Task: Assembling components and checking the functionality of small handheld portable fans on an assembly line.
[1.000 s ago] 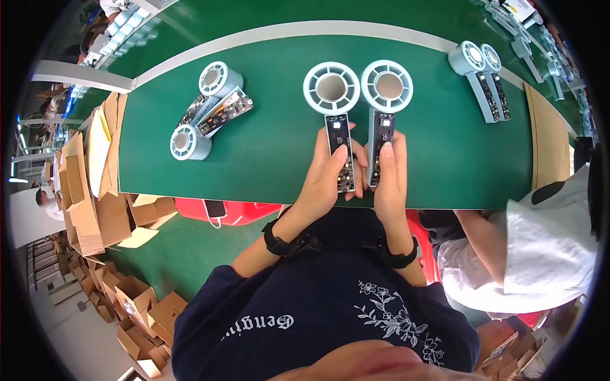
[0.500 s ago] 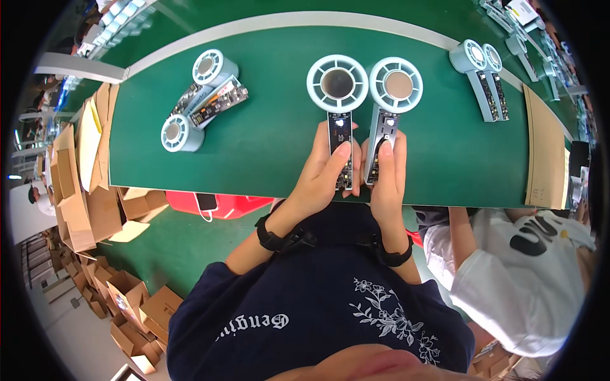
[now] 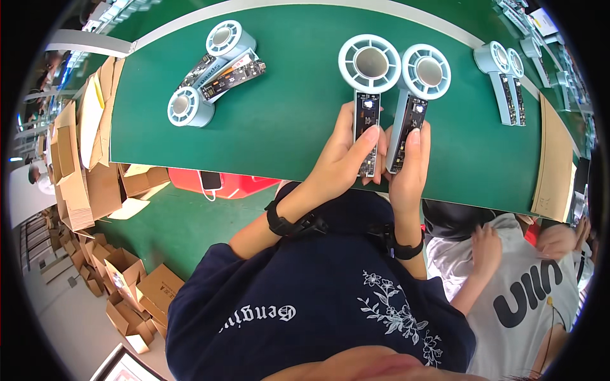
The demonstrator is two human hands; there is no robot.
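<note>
My left hand (image 3: 343, 152) is closed around the handle of a pale blue handheld fan (image 3: 369, 40), its thumb pressed on the exposed circuit board. Beside it, my right hand (image 3: 412, 159) grips a second handheld fan (image 3: 427, 92) the same way. Both fans have a round spoked head with a silver disc in the middle, and a white light glows on each board. Their heads nearly touch, pointing away from me above the green table; the right fan leans slightly to the right. Fingers behind the handles are mostly hidden.
Several similar fans (image 3: 190, 106) lie stacked on the green table (image 3: 292, 120) at left. Two more fans (image 3: 493, 57) sit at the far right by a cardboard sheet (image 3: 551, 165). Cardboard boxes (image 3: 101, 190) stand left; a co-worker in a white shirt (image 3: 527, 298) is at right.
The view has shifted a little. Both hands and their fans have moved slightly right, and the right fan now tilts more. The co-worker's hands have come into sight.
</note>
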